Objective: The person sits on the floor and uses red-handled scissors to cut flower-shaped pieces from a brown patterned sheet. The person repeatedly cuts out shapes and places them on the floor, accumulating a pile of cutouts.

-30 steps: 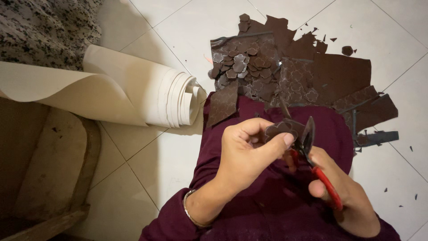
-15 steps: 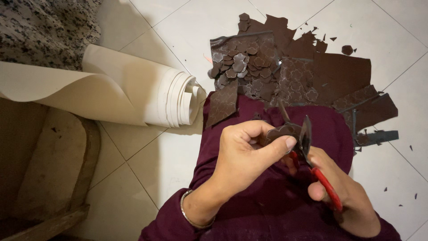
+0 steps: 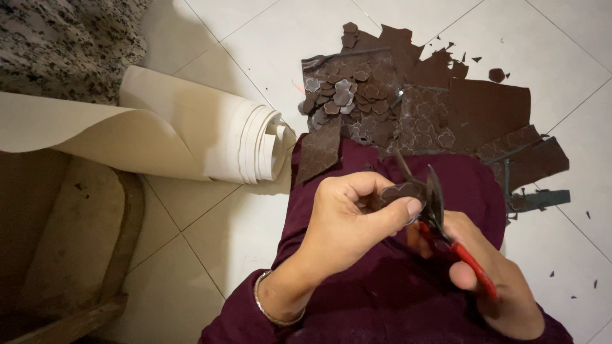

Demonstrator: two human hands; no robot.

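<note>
A small brown cut-out piece [image 3: 398, 193] is pinched between thumb and fingers of the left hand [image 3: 354, 220], just beside the blades of red-handled scissors [image 3: 446, 232], on which the right hand [image 3: 494, 286] is closed. Beyond both hands, brown sheet scraps [image 3: 484, 108] and a heap of cut shapes [image 3: 347, 99] are spread on the tiled floor [image 3: 268, 38]; a cream roll [image 3: 245, 143] is laid to the left hand's far left.

The left hand [image 3: 347, 220] is in the middle, above the lap, and pinches a small cut piece [image 3: 396, 193] between thumb and fingers. The scissors [image 3: 446, 223] are just right of this piece, held in the right hand [image 3: 494, 286], which is lower and to the right. Behind the hands, on the floor [image 3: 268, 38], lie the sheets of material [image 3: 459, 108], with a pile of cut shapes [image 3: 344, 99] on their left part. The roll [image 3: 248, 143] lies left of the sheets, and a wooden stool [image 3: 70, 242] is at the far left, before the roll
</note>
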